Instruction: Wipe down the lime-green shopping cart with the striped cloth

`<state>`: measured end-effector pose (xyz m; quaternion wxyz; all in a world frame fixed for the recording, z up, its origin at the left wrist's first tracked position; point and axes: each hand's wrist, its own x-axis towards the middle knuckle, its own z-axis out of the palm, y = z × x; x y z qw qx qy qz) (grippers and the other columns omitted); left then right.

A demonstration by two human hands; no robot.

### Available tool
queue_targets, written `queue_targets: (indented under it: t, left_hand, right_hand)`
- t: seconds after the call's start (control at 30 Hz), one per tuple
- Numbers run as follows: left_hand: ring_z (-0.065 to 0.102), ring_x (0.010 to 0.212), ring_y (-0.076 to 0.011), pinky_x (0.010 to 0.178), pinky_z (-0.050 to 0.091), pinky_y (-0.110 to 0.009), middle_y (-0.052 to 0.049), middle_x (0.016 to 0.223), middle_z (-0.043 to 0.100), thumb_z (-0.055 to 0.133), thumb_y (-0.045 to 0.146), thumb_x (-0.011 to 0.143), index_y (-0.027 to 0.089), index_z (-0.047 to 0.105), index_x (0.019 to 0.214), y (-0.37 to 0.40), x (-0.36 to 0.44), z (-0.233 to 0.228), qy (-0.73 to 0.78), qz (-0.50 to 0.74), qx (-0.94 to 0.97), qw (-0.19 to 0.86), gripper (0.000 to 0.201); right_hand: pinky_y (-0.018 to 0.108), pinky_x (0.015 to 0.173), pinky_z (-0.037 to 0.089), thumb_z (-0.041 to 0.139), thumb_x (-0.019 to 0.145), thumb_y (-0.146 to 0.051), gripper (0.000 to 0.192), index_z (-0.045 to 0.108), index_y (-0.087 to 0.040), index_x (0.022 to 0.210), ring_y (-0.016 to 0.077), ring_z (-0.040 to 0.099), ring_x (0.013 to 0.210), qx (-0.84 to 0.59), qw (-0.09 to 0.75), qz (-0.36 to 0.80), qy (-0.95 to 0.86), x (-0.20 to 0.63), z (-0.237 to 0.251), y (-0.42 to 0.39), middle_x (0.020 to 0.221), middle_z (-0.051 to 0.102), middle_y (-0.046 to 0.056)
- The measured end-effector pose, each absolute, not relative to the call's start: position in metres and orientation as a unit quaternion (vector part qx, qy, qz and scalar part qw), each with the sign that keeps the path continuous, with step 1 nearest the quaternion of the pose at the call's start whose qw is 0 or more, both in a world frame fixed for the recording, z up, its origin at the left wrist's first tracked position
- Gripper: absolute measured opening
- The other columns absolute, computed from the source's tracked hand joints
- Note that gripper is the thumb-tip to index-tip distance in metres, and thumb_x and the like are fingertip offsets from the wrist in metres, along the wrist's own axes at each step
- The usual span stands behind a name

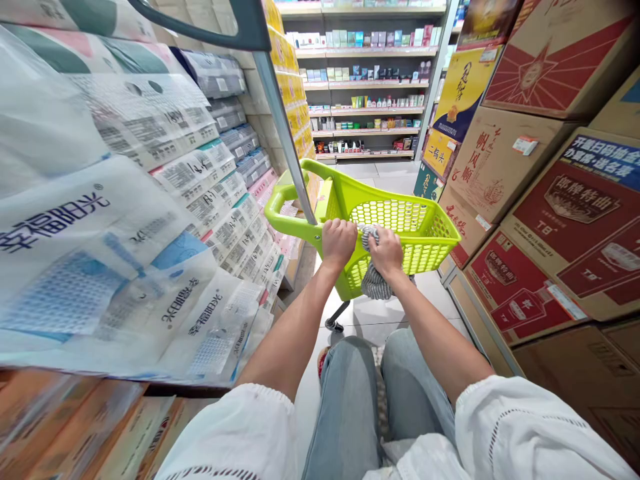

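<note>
One grip (339,243), the left, clenches the green cart (343,197) mid-frame; the right grip (387,253) pinches striped cloth (375,283) against it. Firm bracing should keep cloth pressure even.

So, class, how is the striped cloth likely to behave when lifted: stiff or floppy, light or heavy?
The striped cloth probably flops: it droops in folds below the right hand. It is likely light, being a small bunch of fabric. Its crumpled shape makes rolling unlikely.

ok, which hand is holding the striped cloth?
The right hand; the striped cloth hangs beneath it. The left hand grips the green basket by the metal pole.
</note>
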<state>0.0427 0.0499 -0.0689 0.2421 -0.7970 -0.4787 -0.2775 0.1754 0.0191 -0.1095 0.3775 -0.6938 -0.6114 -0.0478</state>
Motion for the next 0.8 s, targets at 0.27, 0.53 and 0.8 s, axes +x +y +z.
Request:
queue_targets:
  t: [0.27, 0.53, 0.8]
  left_hand:
    - [0.052, 0.079, -0.0251, 0.074, 0.03, -0.04, -0.01, 0.074, 0.061, 0.031, 0.026, 0.096, 0.018, 0.058, 0.078, 0.049, 0.036, -0.069, -0.461, -0.263, -0.804, 0.267, 0.033]
    - [0.052, 0.079, -0.0251, 0.074, 0.03, -0.04, -0.01, 0.073, 0.061, 0.029, 0.029, 0.097, 0.018, 0.058, 0.076, 0.051, 0.04, -0.068, -0.466, -0.272, -0.802, 0.257, 0.037]
    - [0.052, 0.079, -0.0257, 0.073, 0.029, -0.04, -0.011, 0.074, 0.061, 0.029, 0.026, 0.097, 0.018, 0.059, 0.077, 0.048, 0.048, -0.068, -0.472, -0.27, -0.797, 0.263, 0.036]
  right_hand:
    - [0.032, 0.082, 0.036, 0.043, 0.091, -0.037, 0.038, 0.05, -0.027, 0.127, 0.0236, 0.048, 0.103, -0.692, 0.321, -0.073, -0.643, 0.169, -0.104, 0.012, 0.117, 0.059, 0.007]
    - [0.032, 0.084, 0.036, 0.044, 0.09, -0.035, 0.036, 0.055, -0.025, 0.123, 0.0233, 0.048, 0.102, -0.752, 0.314, -0.086, -0.573, 0.237, -0.125, 0.012, 0.121, 0.057, 0.007]
    - [0.031, 0.083, 0.037, 0.033, 0.093, -0.052, 0.045, 0.058, -0.023, 0.115, 0.022, 0.051, 0.096, -0.704, 0.371, -0.066, -0.603, 0.172, -0.1, 0.018, 0.107, 0.061, 0.008]
